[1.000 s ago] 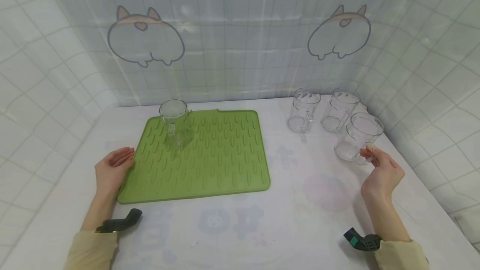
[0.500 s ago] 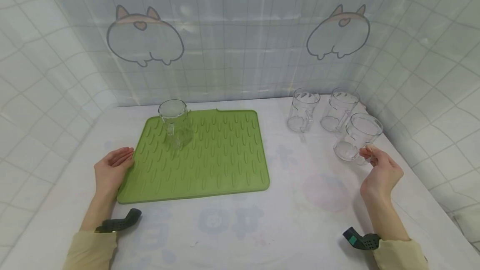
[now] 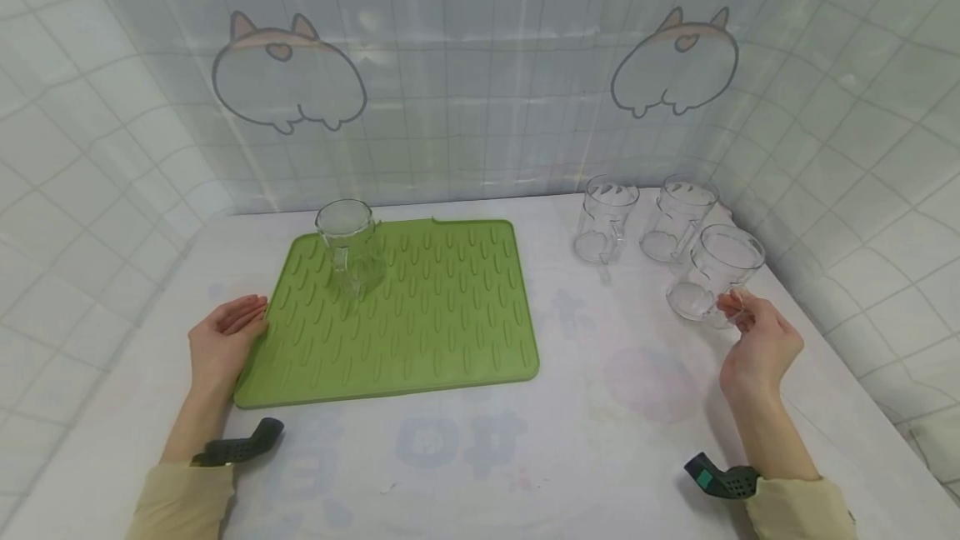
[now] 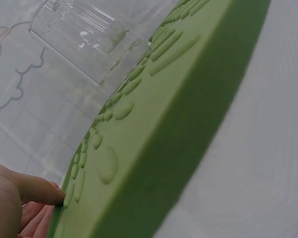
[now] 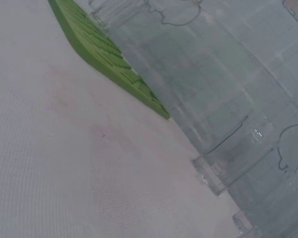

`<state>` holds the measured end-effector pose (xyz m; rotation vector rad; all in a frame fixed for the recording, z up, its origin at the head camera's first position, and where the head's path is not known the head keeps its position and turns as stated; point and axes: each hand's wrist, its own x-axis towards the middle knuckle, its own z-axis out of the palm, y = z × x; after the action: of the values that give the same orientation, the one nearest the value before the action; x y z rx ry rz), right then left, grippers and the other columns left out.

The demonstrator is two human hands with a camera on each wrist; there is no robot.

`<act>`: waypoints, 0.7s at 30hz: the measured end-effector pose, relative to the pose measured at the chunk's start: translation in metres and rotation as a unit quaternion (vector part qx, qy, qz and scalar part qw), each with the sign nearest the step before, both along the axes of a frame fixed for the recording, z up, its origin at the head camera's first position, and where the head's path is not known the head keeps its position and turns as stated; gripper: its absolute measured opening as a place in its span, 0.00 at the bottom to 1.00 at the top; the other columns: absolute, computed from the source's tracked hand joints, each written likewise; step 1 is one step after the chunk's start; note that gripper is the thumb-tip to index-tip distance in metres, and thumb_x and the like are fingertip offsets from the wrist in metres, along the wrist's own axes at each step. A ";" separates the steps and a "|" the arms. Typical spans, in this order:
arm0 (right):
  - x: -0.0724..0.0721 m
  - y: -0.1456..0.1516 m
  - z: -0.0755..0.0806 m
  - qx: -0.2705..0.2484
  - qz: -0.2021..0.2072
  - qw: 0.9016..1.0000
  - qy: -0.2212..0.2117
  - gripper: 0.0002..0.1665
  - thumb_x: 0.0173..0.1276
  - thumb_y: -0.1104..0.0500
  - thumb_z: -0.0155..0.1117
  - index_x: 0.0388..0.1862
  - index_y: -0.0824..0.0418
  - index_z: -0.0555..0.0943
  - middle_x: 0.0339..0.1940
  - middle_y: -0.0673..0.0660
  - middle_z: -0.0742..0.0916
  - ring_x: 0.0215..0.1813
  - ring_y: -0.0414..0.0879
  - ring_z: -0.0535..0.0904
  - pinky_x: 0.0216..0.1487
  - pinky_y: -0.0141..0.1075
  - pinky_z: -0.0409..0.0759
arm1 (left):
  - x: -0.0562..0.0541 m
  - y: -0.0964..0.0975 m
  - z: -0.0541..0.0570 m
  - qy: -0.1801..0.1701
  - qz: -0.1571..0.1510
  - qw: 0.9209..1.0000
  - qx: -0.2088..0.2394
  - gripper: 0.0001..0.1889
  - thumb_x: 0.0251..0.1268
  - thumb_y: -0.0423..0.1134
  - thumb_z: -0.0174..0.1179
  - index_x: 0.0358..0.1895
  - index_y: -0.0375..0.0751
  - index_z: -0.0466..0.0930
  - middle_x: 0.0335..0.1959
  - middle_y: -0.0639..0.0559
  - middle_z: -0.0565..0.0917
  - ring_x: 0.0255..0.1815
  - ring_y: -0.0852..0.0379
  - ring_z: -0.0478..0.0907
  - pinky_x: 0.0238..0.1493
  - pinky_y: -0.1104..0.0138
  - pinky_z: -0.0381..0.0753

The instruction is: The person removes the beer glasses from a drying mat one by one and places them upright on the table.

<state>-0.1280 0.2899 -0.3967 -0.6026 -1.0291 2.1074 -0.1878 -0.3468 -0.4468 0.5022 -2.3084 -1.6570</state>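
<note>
In the head view my left hand (image 3: 221,340) rests at the left edge of a green ribbed drying mat (image 3: 442,332). Its relaxed fingers lie alongside the edge, and in the left wrist view the thumb (image 4: 42,190) touches the mat's rim. A clear glass mug (image 3: 352,250) stands upright on the mat's back left part. Over on the right, my right hand (image 3: 761,348) pinches the handle of another glass mug (image 3: 723,261), the nearest of three there. That mug stands upright on the white table; its handle is partly hidden by the fingers.
Two more glass mugs stand behind the held one, a left mug (image 3: 606,219) and a right mug (image 3: 678,219). White tiled-pattern sheets form a back wall (image 3: 480,107) and side walls around the white-covered table (image 3: 570,440).
Both hands and all the mugs keep their places. Only a very slight shift of the head view shows.
</note>
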 end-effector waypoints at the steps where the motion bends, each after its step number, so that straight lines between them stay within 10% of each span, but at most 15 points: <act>1: 0.000 0.000 0.000 0.002 0.000 1.000 -0.002 0.09 0.68 0.67 0.63 0.31 0.72 0.86 0.22 0.58 0.88 0.24 0.47 0.81 0.34 0.31 0.78 | 0.000 0.000 0.000 0.001 0.000 1.000 0.001 0.26 0.66 0.27 0.62 0.67 0.32 0.71 0.46 0.68 0.83 0.42 0.80 0.79 0.47 0.87 0.80; 21: 0.003 -0.004 0.003 -0.008 -0.050 0.999 0.010 0.07 0.67 0.70 0.61 0.32 0.72 0.85 0.25 0.56 0.88 0.29 0.46 0.83 0.35 0.29 0.78 | -0.001 -0.001 -0.002 0.000 0.001 0.999 -0.039 0.25 0.67 0.30 0.62 0.68 0.33 0.72 0.47 0.68 0.82 0.43 0.81 0.78 0.48 0.87 0.79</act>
<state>-0.1253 0.2862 -0.3935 -0.6278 -0.9529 2.0317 -0.1886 -0.3478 -0.4487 0.4894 -2.3603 -1.5599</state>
